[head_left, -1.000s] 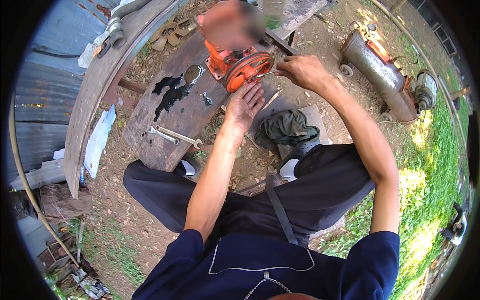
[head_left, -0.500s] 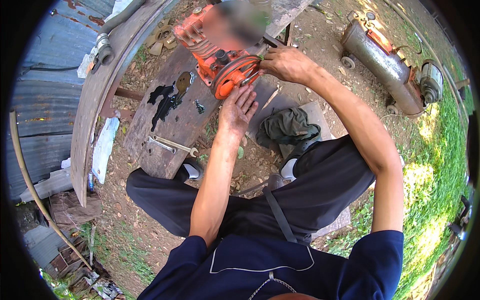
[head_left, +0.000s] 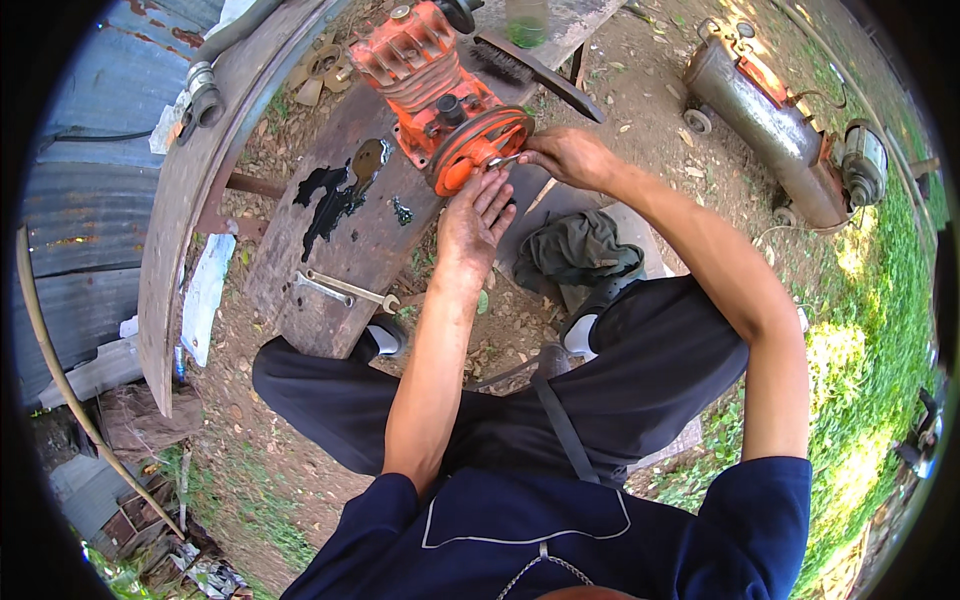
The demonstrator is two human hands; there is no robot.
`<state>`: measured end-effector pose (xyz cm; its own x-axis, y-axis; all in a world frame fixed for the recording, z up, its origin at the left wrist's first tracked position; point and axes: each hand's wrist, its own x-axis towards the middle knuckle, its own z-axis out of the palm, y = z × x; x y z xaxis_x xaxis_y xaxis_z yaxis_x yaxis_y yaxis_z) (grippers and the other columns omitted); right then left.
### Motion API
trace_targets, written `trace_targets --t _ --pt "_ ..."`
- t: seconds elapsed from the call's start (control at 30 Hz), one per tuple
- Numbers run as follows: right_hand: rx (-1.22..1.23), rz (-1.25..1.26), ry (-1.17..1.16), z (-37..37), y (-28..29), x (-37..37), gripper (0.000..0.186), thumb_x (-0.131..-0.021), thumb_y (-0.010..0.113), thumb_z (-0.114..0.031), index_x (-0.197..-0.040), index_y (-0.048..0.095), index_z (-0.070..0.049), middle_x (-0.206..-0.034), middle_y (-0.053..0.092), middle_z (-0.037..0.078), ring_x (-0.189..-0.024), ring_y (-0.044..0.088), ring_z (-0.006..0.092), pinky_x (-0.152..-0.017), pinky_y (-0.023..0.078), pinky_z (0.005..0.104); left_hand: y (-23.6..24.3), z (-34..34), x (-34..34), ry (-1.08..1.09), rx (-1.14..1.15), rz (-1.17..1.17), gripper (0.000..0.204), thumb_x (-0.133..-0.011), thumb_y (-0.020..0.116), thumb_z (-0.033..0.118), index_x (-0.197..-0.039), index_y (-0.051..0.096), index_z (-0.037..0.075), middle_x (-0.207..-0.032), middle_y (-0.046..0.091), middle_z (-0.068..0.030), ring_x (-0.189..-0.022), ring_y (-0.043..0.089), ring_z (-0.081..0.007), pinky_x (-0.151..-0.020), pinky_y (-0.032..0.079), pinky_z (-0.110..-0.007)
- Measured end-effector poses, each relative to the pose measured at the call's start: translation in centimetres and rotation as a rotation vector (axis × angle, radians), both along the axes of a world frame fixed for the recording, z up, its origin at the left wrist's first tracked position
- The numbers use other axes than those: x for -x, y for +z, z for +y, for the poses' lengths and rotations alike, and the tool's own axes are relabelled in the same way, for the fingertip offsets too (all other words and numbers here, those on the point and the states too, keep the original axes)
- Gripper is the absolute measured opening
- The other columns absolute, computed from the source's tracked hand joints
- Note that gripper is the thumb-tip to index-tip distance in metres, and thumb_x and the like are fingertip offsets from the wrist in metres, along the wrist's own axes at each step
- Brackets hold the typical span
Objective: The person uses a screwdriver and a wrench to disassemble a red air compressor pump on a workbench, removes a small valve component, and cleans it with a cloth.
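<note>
An orange compressor pump (head_left: 420,75) with a finned body stands on the wooden bench, its spoked pulley wheel (head_left: 515,127) turned toward me. My right hand (head_left: 572,158) is closed on the end of a short metal wrench (head_left: 507,160), whose other end sits at the pulley's hub. Just below the hub, my left hand (head_left: 475,215) is palm up, its fingers stretched out and the tips at the hub and wrench. Part of the wrench's head is hidden by the fingers. Two open-end wrenches (head_left: 352,292) lie on the bench nearer me.
Dark oil (head_left: 335,205) is spilled on the bench (head_left: 270,270). A wire brush (head_left: 540,75) and a jar (head_left: 527,22) are behind the pump. A dark cloth (head_left: 580,250) lies near my feet. A metal air tank (head_left: 760,125) on wheels stands at right; a fan blade (head_left: 322,68) lies at left.
My right hand has come down toward me, swinging the wrench's free end lower around the hub. My left hand has stayed nearly in place.
</note>
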<state>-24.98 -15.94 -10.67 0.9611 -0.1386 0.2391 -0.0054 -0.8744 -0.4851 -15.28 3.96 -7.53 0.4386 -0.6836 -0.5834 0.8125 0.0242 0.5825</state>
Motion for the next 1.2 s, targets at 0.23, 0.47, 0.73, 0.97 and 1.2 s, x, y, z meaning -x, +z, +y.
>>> trace_targets --t 0.23,0.47,0.73,0.97,1.2 --pt "-0.136 -0.078 -0.29 3.0 -3.0 0.1 0.042 -0.094 0.056 -0.044 -0.097 0.062 -0.003 -0.091 0.064 0.018 -0.092 0.061 0.0377 -0.082 0.047 0.049 1.3 1.4 1.5 0.013 -0.105 -0.522 0.036 -0.096 0.06 0.029 -0.121 0.057 0.003 -0.119 0.063 -0.0073 -0.107 0.059 -0.0181 -0.091 0.046 -0.035" --pt "0.072 -0.24 -0.528 3.8 -5.8 -0.1 0.045 -0.089 0.061 -0.046 -0.086 0.057 -0.002 -0.087 0.061 0.017 -0.091 0.056 0.0379 -0.086 0.042 0.0484 2.4 0.7 -2.5 0.243 -0.131 -1.918 0.041 -0.087 0.071 0.024 -0.118 0.057 0.001 -0.106 0.064 -0.0171 -0.103 0.059 -0.0349 -0.092 0.045 -0.041" --pt "-0.09 -0.371 -0.687 6.2 -8.8 -2.7 0.036 -0.088 0.065 -0.035 -0.079 0.051 -0.002 -0.077 0.054 0.017 -0.077 0.053 0.0382 -0.074 0.04 0.046 0.2 -1.1 -5.9 0.124 -0.016 -1.876 0.028 -0.088 0.07 0.026 -0.097 0.063 0.0 -0.083 0.066 -0.0183 -0.078 0.065 -0.0363 -0.069 0.051 -0.041" --pt "-0.272 -0.544 -0.873 10.5 -11.1 -4.7 0.031 -0.093 0.057 -0.028 -0.08 0.048 0.0 -0.073 0.052 0.02 -0.072 0.051 0.0415 -0.067 0.04 0.0481 1.7 -2.6 -4.9 0.233 -0.006 -1.967 0.025 -0.083 0.075 0.023 -0.088 0.063 0.001 -0.074 0.066 -0.0148 -0.068 0.064 -0.0324 -0.06 0.05 -0.039" --pt "-0.333 -0.503 -0.907 11.1 -11.0 -5.0 0.031 -0.093 0.056 -0.026 -0.078 0.047 0.0 -0.073 0.053 0.022 -0.072 0.051 0.0437 -0.066 0.039 0.0494 0.9 -2.8 -5.0 0.302 0.028 -1.933 0.026 -0.081 0.078 0.022 -0.086 0.063 0.001 -0.073 0.064 -0.0124 -0.066 0.063 -0.0301 -0.058 0.049 -0.038"
